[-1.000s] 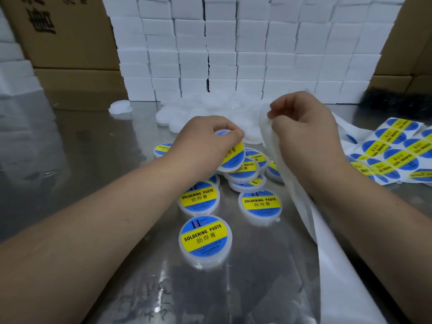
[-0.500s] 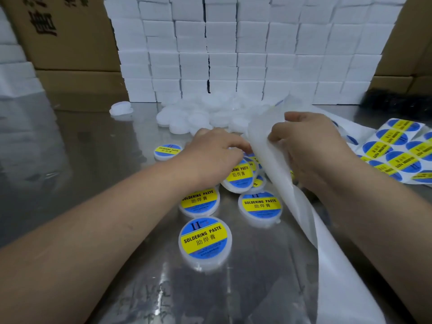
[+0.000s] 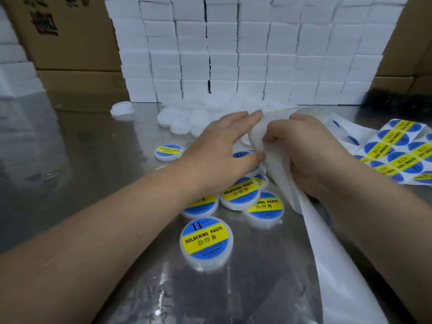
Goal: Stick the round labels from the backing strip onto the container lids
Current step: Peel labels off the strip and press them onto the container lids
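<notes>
My right hand (image 3: 311, 148) grips the white backing strip (image 3: 346, 277) at its folded top, fingers curled round it. Straight fingers of my left hand (image 3: 219, 148) reach the fold, and the thumb touches the strip lower down. The strip's far part at the right carries several blue-and-yellow round labels (image 3: 397, 155). Several labelled lids lie under my hands, among them one nearest me (image 3: 207, 242), one in the cluster (image 3: 240, 192) and one apart at the left (image 3: 168, 152). A heap of plain white lids (image 3: 184, 118) lies behind my hands.
The shiny metal table (image 3: 81, 171) reflects the surroundings. A wall of stacked white boxes (image 3: 233, 54) stands at the back, with cardboard cartons (image 3: 70, 31) to its left. One plain lid (image 3: 122, 108) sits alone at the back left. A dark object (image 3: 397, 99) lies at the back right.
My left hand set the labelled lid down on the cluster and moved up to the strip's fold. My right hand shifted the strip lower and toward the left hand.
</notes>
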`<state>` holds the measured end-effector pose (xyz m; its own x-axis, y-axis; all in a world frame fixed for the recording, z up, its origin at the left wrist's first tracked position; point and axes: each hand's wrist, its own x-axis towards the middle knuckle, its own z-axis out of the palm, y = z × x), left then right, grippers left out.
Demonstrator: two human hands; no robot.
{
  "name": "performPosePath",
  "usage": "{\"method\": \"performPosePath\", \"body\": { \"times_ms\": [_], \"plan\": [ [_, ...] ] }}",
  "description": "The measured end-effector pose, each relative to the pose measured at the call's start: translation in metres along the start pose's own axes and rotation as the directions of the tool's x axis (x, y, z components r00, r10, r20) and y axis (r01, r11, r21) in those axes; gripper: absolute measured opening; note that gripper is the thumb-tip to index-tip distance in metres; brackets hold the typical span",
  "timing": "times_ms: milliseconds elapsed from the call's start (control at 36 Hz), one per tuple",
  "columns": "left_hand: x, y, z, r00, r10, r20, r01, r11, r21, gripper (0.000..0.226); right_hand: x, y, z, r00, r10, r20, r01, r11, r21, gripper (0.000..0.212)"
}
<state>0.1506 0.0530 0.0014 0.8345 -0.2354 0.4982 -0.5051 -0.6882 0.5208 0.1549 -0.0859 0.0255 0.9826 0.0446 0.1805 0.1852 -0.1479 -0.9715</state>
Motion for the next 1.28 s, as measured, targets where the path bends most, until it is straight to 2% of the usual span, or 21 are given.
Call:
{"method": "performPosePath", "body": {
  "times_ms": [56,167,278,361,444,500,583,722,778,861,944,1000,1083,1194,1278],
  "plan": [
    [0.000,0.000,-0.002,1.000,-0.004,-0.015,0.004,1.000,-0.002,0.061,0.001,0.001,0.001,1.000,-0.003,0.021,0.001,0.998,0.069,0.006],
    [-0.001,0.001,0.000,1.000,0.006,0.018,-0.008,0.996,0.088,0.061,0.002,0.002,-0.001,0.999,0.027,-0.025,-0.024,0.993,0.117,0.026],
    [0.000,0.000,-0.001,1.000,0.025,0.013,-0.027,0.993,0.119,0.059,0.004,0.003,-0.001,0.987,-0.053,-0.152,0.063,0.996,0.062,0.012],
    [0.000,-0.001,-0.001,1.000,0.019,0.017,-0.021,0.993,0.113,0.054,0.004,0.004,-0.002,0.979,-0.137,-0.151,0.138,0.990,0.001,0.005],
    [0.001,-0.001,0.000,1.000,0.002,-0.011,-0.001,0.995,0.101,0.043,0.004,0.005,-0.001,0.962,-0.219,-0.166,0.212,0.976,-0.056,0.026],
    [0.004,-0.001,-0.003,0.995,-0.052,-0.084,0.055,0.998,0.032,0.032,0.006,0.006,-0.002,0.940,-0.262,-0.217,0.251,0.965,-0.077,0.024],
    [0.016,-0.004,-0.013,0.957,-0.213,-0.199,0.196,0.976,-0.099,0.023,0.011,0.007,-0.005,0.913,-0.267,-0.308,0.258,0.964,-0.071,0.023],
    [0.048,-0.014,-0.024,0.926,-0.297,-0.234,0.298,0.954,-0.033,0.035,0.012,0.010,-0.004,0.910,-0.222,-0.350,0.244,0.970,0.018,0.020],
    [0.064,-0.021,-0.025,0.937,-0.292,-0.192,0.307,0.950,0.051,0.041,0.013,0.013,-0.002,0.914,-0.216,-0.343,0.243,0.969,0.039,0.022],
    [0.087,-0.032,-0.021,0.948,-0.308,-0.082,0.319,0.920,0.228,0.052,0.013,0.016,0.000,0.913,-0.224,-0.340,0.251,0.967,0.037,0.011],
    [0.103,-0.039,-0.013,0.950,-0.303,0.068,0.263,0.902,0.341,0.062,0.014,0.018,0.000,0.900,-0.264,-0.346,0.270,0.962,-0.032,0.021],
    [0.110,-0.039,-0.003,0.943,-0.283,0.173,0.201,0.902,0.383,0.058,0.014,0.018,0.001,0.904,-0.276,-0.327,0.275,0.960,-0.052,0.010],
    [0.120,-0.037,0.020,0.920,-0.280,0.276,0.151,0.899,0.410,0.051,0.013,0.018,0.004,0.923,-0.253,-0.291,0.248,0.967,-0.053,0.022],
    [0.127,-0.035,0.044,0.861,-0.307,0.406,0.064,0.856,0.513,0.053,0.013,0.017,0.005,0.935,-0.242,-0.261,0.245,0.969,-0.020,0.020],
    [0.125,-0.034,0.049,0.884,-0.276,0.377,-0.026,0.776,0.630,0.037,0.015,0.018,0.000,0.924,-0.265,-0.276,0.266,0.963,-0.033,0.025]
  ]
}}
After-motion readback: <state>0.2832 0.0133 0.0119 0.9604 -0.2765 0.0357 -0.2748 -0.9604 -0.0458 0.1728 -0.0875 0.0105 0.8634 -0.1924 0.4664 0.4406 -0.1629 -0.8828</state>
